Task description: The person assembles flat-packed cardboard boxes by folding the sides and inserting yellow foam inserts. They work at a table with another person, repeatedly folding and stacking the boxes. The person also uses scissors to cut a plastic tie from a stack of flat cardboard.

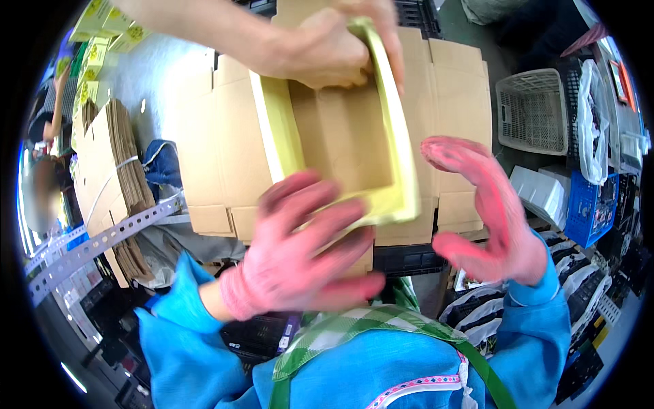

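Observation:
A pale yellow open-topped cardboard box (pixel 402 170) with a plain brown inside stands in front of me. My left hand (pixel 306 245), in a pink glove and somewhat blurred, is spread over the box's near left corner. Whether it touches the rim I cannot tell. To the right of the box, my right hand (pixel 487 211), also gloved in pink, curves in a C shape with thumb and fingers apart and nothing between them. Another person's bare hands (pixel 327 51) are at the far end of the box, one fist inside it, the other along the far right rim.
Flattened brown cardboard (pixel 225 143) lies under the box. A bundle of folded cartons (pixel 112 163) stands at the left behind a perforated metal bar (pixel 102 249). On the right are a grey plastic crate (pixel 533 112) and a blue crate (pixel 591 208). Yellow boxes (pixel 92 61) stack at far left.

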### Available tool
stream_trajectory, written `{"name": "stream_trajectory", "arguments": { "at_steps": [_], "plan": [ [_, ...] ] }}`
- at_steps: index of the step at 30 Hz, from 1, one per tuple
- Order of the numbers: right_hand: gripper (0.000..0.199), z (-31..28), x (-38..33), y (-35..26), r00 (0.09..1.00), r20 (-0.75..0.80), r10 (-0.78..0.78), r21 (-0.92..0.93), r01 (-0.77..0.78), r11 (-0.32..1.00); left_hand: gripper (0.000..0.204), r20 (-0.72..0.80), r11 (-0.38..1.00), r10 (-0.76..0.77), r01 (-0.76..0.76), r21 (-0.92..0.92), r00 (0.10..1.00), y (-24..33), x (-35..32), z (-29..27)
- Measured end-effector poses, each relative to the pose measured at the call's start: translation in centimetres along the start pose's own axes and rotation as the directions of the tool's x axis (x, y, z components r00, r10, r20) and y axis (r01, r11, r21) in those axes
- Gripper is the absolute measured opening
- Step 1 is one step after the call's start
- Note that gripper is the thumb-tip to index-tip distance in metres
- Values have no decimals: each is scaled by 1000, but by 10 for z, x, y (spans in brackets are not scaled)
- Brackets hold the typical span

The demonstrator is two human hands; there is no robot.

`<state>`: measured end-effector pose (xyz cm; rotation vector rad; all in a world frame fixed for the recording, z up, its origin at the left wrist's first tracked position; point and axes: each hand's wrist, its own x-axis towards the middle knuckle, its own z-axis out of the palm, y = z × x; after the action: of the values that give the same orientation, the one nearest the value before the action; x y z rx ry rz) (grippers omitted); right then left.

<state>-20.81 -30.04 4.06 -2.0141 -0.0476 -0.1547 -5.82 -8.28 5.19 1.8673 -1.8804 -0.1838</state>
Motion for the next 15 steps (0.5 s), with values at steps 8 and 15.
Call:
{"name": "stream_trajectory", "arguments": {
  "at_steps": [8, 15],
  "plan": [
    [58, 103, 111, 10, 343, 836, 428, -421, -99, 902, 78, 129, -35, -850, 189, -981, 511, -25, -98, 104],
    [109, 114, 126, 31, 100, 903, 418, -346, -406, 846, 79, 217, -201, -800, 91, -975, 559, -29, -79, 99]
  ]
}}
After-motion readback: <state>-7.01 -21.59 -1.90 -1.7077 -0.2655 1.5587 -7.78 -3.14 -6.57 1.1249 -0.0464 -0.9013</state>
